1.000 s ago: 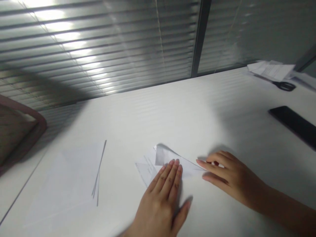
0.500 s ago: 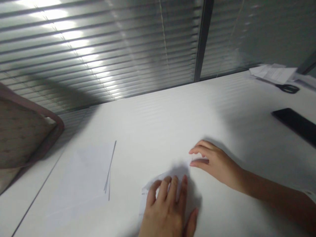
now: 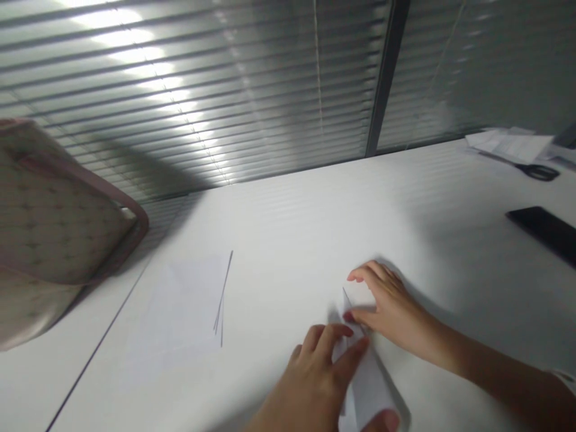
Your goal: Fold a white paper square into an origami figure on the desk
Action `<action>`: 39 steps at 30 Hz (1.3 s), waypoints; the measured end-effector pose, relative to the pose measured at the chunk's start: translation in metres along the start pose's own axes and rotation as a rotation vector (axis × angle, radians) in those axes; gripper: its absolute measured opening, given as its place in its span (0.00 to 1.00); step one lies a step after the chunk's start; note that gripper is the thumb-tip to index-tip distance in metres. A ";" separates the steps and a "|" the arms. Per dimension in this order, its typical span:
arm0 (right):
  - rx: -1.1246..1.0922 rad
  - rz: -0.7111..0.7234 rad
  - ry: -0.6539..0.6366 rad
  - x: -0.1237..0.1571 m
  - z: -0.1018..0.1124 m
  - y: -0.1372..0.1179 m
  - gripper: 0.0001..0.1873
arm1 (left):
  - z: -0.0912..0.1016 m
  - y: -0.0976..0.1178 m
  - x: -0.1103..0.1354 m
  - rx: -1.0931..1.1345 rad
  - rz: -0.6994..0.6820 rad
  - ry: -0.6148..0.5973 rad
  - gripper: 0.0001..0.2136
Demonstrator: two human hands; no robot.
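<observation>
A folded sheet of white paper lies at the lower right of the view, narrowing to a point at its upper end. My left hand grips it from the left, fingers on top and thumb at its lower edge. My right hand sits at the upper tip, with the tip between thumb and fingers. Part of the paper is hidden behind both hands. To the left lies a thin stack of white paper sheets, which neither hand touches.
The hands work on a white table in front of slatted blinds. A patterned bag with a pink rim stands at the left. Papers, black-handled scissors and a black phone lie at the far right.
My left hand has gone from pressing flat on the paper to gripping it. The paper has turned lengthwise, and my right hand has closed on its tip. The view has shifted, showing more of the bag.
</observation>
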State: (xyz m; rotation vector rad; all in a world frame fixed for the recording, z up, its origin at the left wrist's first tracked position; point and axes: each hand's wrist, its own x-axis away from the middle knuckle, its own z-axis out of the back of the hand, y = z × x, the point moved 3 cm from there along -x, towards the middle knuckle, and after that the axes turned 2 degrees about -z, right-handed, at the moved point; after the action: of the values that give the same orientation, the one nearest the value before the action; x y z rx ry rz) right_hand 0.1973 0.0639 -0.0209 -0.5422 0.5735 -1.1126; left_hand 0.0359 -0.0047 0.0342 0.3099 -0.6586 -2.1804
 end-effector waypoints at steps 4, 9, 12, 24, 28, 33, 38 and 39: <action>-0.037 0.024 -0.002 0.001 0.002 0.000 0.20 | -0.003 -0.021 -0.008 0.525 0.351 0.284 0.10; -0.219 -0.030 -0.008 0.000 0.005 -0.002 0.12 | -0.017 -0.036 -0.026 0.851 0.479 0.392 0.21; -0.454 -0.130 -0.062 0.000 0.007 -0.007 0.07 | -0.017 -0.029 -0.030 0.975 0.407 0.347 0.21; -0.777 -0.281 0.014 0.014 0.027 -0.042 0.09 | -0.018 0.000 -0.028 1.268 0.610 0.248 0.17; -0.779 -0.277 0.024 0.013 0.027 -0.040 0.05 | -0.019 -0.002 -0.027 1.208 0.660 0.256 0.18; -0.759 -0.271 0.022 0.013 0.027 -0.039 0.07 | -0.020 -0.003 -0.025 1.101 0.640 0.243 0.22; -0.706 -0.222 0.025 0.012 0.029 -0.039 0.07 | -0.020 -0.004 -0.027 1.075 0.639 0.247 0.24; -0.705 -0.212 0.028 0.012 0.030 -0.039 0.07 | -0.020 -0.004 -0.027 1.071 0.632 0.245 0.24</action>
State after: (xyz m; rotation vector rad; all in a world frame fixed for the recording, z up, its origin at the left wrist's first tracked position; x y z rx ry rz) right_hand 0.1953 0.0423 0.0250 -1.2185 0.9557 -1.1038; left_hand 0.0588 0.0113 0.0150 0.7699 -1.4960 -1.0203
